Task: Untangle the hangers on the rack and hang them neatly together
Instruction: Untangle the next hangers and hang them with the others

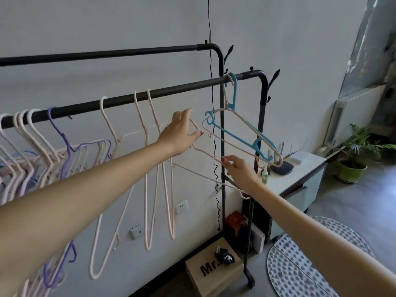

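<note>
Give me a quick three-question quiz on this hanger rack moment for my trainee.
1. True or false: the blue hanger hangs at the right end of the front rail.
2. Which hand pinches the lower bar of a pale pink hanger? A) left hand B) right hand
3. What colour is the one dark hanger among the bunch at the left?

Key: 1 true; 2 B; 3 purple.
</note>
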